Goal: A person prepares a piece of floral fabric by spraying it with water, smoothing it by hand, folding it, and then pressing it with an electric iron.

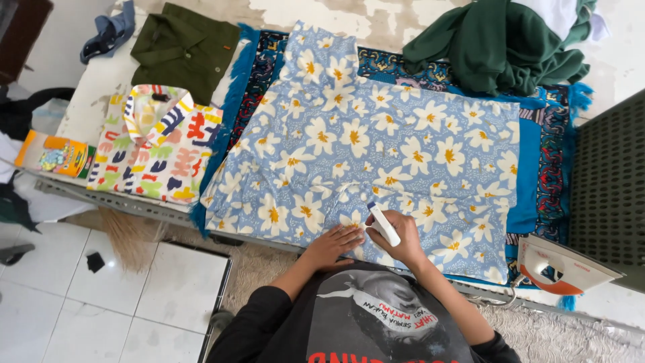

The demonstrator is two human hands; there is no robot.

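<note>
A flat yellow and orange box (55, 154) lies at the far left edge of the frame. Low in the middle, the right hand (398, 236) is closed around a small white stick-shaped tool (383, 224), its tip on the big blue cloth with white flowers (376, 141). The left hand (332, 243) lies open and flat on that cloth — just beside the tool. A white and orange iron (561, 267) sits lower right — a folded bright patterned shirt (158, 144) lies left.

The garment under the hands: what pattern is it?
Light blue garment with white, yellow-centred flowers; head view.
</note>
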